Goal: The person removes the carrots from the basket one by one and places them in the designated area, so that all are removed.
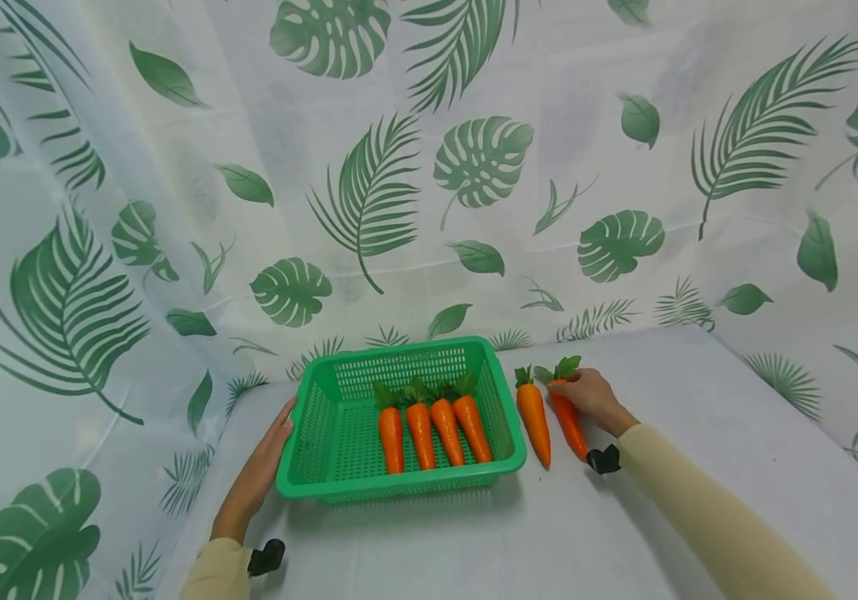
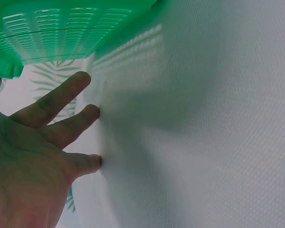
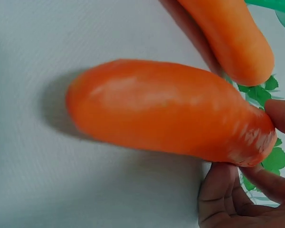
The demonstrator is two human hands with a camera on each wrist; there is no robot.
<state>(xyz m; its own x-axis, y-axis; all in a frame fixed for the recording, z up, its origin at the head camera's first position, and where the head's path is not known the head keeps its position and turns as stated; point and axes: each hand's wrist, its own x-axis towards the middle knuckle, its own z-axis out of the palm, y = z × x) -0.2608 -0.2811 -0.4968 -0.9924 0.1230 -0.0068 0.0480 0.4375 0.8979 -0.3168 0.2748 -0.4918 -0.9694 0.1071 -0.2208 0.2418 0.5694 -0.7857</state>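
Observation:
A green plastic basket (image 1: 316, 417) sits on the white table and holds several orange carrots (image 1: 432, 429) with green tops. Two more carrots lie just right of it. My right hand (image 1: 590, 398) curls its fingers (image 3: 218, 194) round the thick leafy end of the rightmost carrot (image 1: 570, 423), which fills the right wrist view (image 3: 166, 114). The other loose carrot (image 1: 533, 421) lies between it and the basket (image 3: 232, 38). My left hand (image 1: 264, 462) rests with straight fingers (image 2: 57, 102) against the basket's left side (image 2: 61, 33), holding nothing.
A white cloth printed with green leaves (image 1: 369, 196) hangs behind and on both sides of the table. The table edge on the left runs close beside my left forearm (image 1: 226, 567). Bare white tabletop (image 1: 699, 400) lies to the right and in front.

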